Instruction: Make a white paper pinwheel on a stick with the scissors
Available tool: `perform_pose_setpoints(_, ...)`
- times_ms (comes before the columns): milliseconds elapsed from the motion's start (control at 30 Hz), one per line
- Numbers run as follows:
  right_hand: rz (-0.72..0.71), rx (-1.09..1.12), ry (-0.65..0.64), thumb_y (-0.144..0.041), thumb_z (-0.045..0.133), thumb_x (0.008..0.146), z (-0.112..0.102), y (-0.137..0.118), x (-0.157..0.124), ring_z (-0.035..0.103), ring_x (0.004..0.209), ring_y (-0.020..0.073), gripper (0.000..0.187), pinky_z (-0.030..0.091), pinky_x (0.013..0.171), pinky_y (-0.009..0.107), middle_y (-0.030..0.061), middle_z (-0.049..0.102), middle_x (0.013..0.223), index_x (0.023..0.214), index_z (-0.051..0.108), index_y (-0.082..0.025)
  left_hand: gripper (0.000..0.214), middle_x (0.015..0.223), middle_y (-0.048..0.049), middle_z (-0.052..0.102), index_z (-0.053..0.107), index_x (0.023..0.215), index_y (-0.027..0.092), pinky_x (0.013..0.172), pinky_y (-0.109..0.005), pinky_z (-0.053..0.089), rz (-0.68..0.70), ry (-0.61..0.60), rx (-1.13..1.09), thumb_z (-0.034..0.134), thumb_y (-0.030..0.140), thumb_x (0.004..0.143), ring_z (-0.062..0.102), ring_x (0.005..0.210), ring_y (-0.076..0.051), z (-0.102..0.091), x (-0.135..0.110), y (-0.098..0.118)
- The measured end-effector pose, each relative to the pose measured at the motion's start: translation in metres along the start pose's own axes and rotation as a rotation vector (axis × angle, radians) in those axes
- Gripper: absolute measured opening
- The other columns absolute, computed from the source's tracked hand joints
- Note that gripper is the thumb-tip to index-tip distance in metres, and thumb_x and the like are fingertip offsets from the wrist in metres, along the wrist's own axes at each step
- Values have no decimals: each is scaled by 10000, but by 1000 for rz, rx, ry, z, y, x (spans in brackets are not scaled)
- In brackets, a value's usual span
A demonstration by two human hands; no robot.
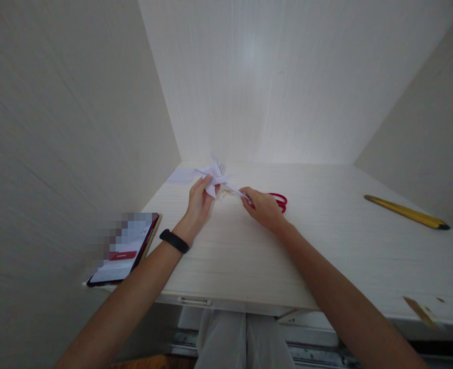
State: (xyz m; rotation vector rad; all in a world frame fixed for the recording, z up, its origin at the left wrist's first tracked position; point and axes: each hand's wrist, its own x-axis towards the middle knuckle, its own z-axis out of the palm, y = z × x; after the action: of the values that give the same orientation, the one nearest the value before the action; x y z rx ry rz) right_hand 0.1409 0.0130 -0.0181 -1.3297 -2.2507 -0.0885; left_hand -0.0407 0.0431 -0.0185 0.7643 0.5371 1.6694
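Observation:
A white folded-paper pinwheel (214, 173) is pinched at its middle by the thumb and fingers of my left hand (199, 202), which has a black band on the wrist. From the pinwheel a thin white stick (234, 190) slants down to the right, and my right hand (263, 207) closes round its lower end. Just beyond that hand, the red handles of a pair of scissors (282, 200) show on the table; the blades are hidden. Pale prongs (221, 167), like fork tines, stick up behind the pinwheel.
Flat white paper (180, 175) lies at the back left of the white tabletop (241, 256). A tablet (124, 251) stands tilted at the left edge. On the right rests a yellow tool with a dark tip (407, 211). Walls enclose the table on three sides.

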Motion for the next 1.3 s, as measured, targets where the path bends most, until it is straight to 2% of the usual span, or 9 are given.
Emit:
perform_pose_setpoints(267,6,1,23,-260,395,942,2,1,0,647,738,177,273,337,600,264,68,723,907,1117,582,-167,82,884,-9,670,645,758,163,791,-250,499,-8,-14,-57,718,194,734,617,845,-118,-4,3,-2)
perform_pose_setpoints(600,-18,9,31,-254,392,939,3,2,-1,632,721,165,261,334,601,257,67,715,892,1105,571,-164,58,844,-12,666,652,743,163,761,-235,492,0,15,-27,707,177,730,609,799,-115,1,1,0)
perform_pose_setpoints(800,-5,1,22,-253,387,945,2,2,0,639,737,174,263,330,600,264,69,715,916,1115,565,-163,103,913,-19,667,641,769,170,802,-260,480,-9,7,-24,724,198,714,616,854,-129,2,0,2)
perform_pose_setpoints(933,-7,9,17,-259,329,971,2,2,0,645,762,181,295,334,609,271,75,713,937,1142,546,-156,189,929,-41,672,655,844,182,819,-293,488,-91,6,-39,686,350,763,629,849,-152,3,-3,7)
perform_pose_setpoints(1033,4,7,-8,-222,299,975,1,3,-1,644,766,180,294,335,616,271,71,709,921,1140,531,-148,311,872,-69,671,663,816,168,862,-317,480,-148,8,-10,616,475,799,639,854,-176,3,-4,10)
perform_pose_setpoints(1167,22,-18,-48,-151,298,952,0,3,-1,639,766,182,269,327,616,271,63,701,899,1087,531,-155,205,854,-70,685,675,778,159,879,-297,468,-165,41,23,598,344,821,647,860,-167,1,-2,8)
perform_pose_setpoints(1300,17,-3,-73,-102,314,923,-1,4,0,638,786,181,260,327,619,266,59,697,902,1058,528,-161,85,799,-43,683,678,747,152,823,-264,470,-124,57,66,640,218,786,641,789,-136,1,-2,5)
